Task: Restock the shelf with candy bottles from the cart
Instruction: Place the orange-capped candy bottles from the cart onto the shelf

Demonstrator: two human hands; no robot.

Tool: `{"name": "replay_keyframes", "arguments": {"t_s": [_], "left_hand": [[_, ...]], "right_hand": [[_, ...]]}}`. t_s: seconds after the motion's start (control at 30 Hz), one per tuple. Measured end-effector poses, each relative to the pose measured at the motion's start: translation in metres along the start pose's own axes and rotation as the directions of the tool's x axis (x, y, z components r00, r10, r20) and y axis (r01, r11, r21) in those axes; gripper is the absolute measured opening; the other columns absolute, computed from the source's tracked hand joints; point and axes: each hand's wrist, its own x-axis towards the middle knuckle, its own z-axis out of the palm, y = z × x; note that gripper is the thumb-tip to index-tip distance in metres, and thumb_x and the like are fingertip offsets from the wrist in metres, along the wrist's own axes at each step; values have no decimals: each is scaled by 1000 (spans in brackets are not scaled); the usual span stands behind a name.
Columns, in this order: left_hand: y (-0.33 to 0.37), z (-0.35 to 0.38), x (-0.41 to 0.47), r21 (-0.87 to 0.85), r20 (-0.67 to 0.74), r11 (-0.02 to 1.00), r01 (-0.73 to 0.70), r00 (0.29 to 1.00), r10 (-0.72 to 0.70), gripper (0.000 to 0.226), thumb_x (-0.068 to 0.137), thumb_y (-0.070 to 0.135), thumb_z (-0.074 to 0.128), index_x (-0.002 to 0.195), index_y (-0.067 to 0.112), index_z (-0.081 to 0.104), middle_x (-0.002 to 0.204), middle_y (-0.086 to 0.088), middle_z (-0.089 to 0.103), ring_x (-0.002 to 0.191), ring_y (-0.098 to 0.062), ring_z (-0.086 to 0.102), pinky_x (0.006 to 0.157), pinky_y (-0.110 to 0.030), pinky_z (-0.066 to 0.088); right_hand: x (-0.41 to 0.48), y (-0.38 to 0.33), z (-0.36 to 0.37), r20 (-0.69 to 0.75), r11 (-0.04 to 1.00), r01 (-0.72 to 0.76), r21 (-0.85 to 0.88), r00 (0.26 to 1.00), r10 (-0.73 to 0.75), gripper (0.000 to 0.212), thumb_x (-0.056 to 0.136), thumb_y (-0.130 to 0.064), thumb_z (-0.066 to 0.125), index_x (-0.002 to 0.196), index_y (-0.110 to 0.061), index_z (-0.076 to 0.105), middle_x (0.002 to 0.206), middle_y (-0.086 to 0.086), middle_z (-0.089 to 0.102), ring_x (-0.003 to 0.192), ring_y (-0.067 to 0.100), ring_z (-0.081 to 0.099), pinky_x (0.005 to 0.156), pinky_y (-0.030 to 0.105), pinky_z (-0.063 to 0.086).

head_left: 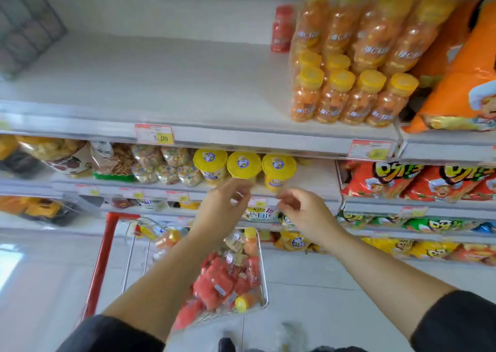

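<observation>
Holding nothing: left hand (225, 206), right hand (303, 213), loosely curled, above cart (264, 279) at 6; tubs (243, 163) close at 12; bottles (334, 98) on shelf (161, 83) at 1.

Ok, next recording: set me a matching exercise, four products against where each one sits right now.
Things: 1 lone red bottle; 2 yellow-capped orange candy bottles; 3 yellow-lidded tubs; 4 red packets.
Places: A in the cart; B back of the upper shelf; C front of the upper shelf; D on the shelf below.
Pairs: 1-B, 2-C, 3-D, 4-A.
</observation>
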Motion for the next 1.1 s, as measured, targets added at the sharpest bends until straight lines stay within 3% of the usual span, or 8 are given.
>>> {"name": "replay_keyframes", "arguments": {"t_s": [0.17, 0.37, 0.43, 0.53, 0.67, 0.83, 0.97, 1.1], "left_hand": [[-103, -15, -39, 98, 54, 962, 255, 964, -261, 26, 92, 17, 64, 115, 27, 66, 89, 24, 63, 78, 9, 60, 75, -19, 52], [-195, -9, -78, 100, 86, 904, 416, 901, -424, 21, 90, 15, 66, 110, 20, 69, 82, 24, 61, 80, -4, 64, 79, -26, 54], [-217, -1, -86, 93, 104, 888, 450, 883, -459, 22, 91, 17, 65, 112, 19, 69, 87, 17, 65, 80, -5, 64, 82, -29, 55], [-242, 19, -95, 135, 142, 889, 439, 879, -455, 27, 92, 16, 62, 118, 24, 67, 100, 10, 69, 83, -5, 63, 80, -24, 52], [-249, 58, -102, 249, 338, 911, 329, 852, -400, 31, 94, 18, 57, 123, 31, 62, 113, 12, 68, 88, -6, 64, 82, -29, 56], [-239, 111, -111, 390, 604, 920, 29, 747, -279, 49, 96, 10, 50, 140, 31, 43, 132, 4, 51, 98, -22, 64, 76, -36, 56], [-236, 146, -118, 507, 695, 762, -403, 714, -85, 71, 88, 4, 60, 148, 26, 30, 147, -8, 34, 121, -30, 51, 97, -41, 46], [-235, 171, -111, 490, 776, 636, -596, 630, -7, 75, 92, 11, 60, 154, 23, 19, 153, -14, 27, 132, -34, 41, 102, -44, 40]], "right_hand": [[25, 55, 83, 352, 958, -244, -152, 892, 283, 10, 90, -17, 69, 98, -20, 64, 90, -3, 62, 82, 21, 59, 73, 36, 49], [67, 121, 171, 383, 881, -124, -457, 866, 321, 22, 91, -33, 61, 105, -16, 60, 94, 0, 62, 85, 24, 63, 73, 37, 54], [81, 139, 193, 367, 847, -110, -521, 867, 338, 38, 92, -41, 57, 123, -19, 56, 116, 8, 61, 99, 28, 63, 80, 41, 55], [99, 162, 212, 360, 750, -75, -657, 843, 400, 75, 93, -41, 58, 156, -26, 21, 163, 11, 16, 142, 36, 35, 110, 45, 40], [108, 179, 214, 390, 685, 7, -728, 827, 406, 82, 95, -40, 56, 159, -25, 7, 166, 9, 0, 146, 38, 24, 115, 43, 33], [90, 185, 204, 374, 718, 183, -672, 920, 116, 62, 91, -31, 66, 147, -28, 38, 138, 5, 41, 119, 27, 52, 87, 40, 51], [78, 189, 202, 422, 742, 197, -641, 898, 127, 46, 89, -28, 70, 130, -33, 47, 132, -1, 42, 93, 21, 61, 59, 29, 47], [75, 196, 200, 367, 847, 90, -524, 921, 129, 38, 88, -21, 71, 121, -29, 54, 128, -2, 47, 88, 22, 60, 65, 32, 49]]}}
